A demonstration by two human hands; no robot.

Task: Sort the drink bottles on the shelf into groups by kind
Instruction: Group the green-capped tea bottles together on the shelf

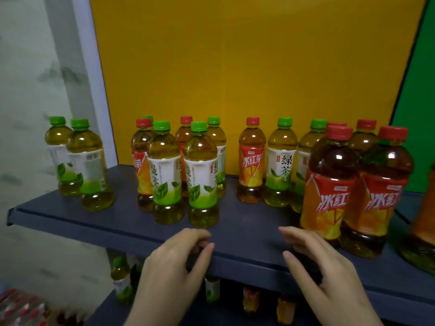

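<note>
On the dark blue shelf (247, 231) stand green-capped green tea bottles and red-capped iced red tea bottles. Two green tea bottles (90, 165) stand apart at the far left. A mixed cluster (164, 175) of both kinds fills the middle-left. One red tea bottle (251, 161) and two green tea bottles (280, 163) stand at middle-right. Several red tea bottles (329, 184) crowd the right front. My left hand (174, 264) and my right hand (324, 267) hover at the shelf's front edge, fingers curled and apart, holding nothing.
A yellow panel (235, 67) backs the shelf and a green panel (419, 102) stands at the right. A lower shelf (235, 311) carries more bottles of both kinds. A pack of red-capped bottles (21, 307) lies at bottom left. A white wall is at the left.
</note>
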